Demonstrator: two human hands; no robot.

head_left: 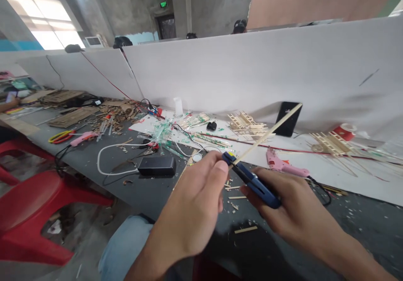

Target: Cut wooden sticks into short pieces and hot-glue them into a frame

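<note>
- The left hand (192,205) sits at the lower middle of the frame, its fingers closed, pinching the near end of a thin wooden stick (267,133) between thumb and fingertips.
- The right hand (296,209), just to the right of it, is clamped on a blue cutter (252,181), whose tip meets the stick right by the left thumb.
- The stick runs from that pinch up and to the right, its far end ending in front of a black phone (288,119) that leans against the white divider (283,66).
- Below the hands, short offcuts of stick (245,229) lie scattered on the dark tabletop (151,193).
- Just above the right hand lies a pink glue gun (283,163) on a white sheet.
- Left of the hands, near the middle of the frame, are a black power brick (156,166) and a looped white cable (108,159).
- Small ladder-like stick frames stand in the upper middle (244,121) and at the right (329,142); a red tape roll (344,130) lies beyond them.
- A red plastic chair (37,214) fills the lower left.
- A second pink glue gun (82,138) and yellow-handled scissors (59,137) lie far left on the tabletop.
</note>
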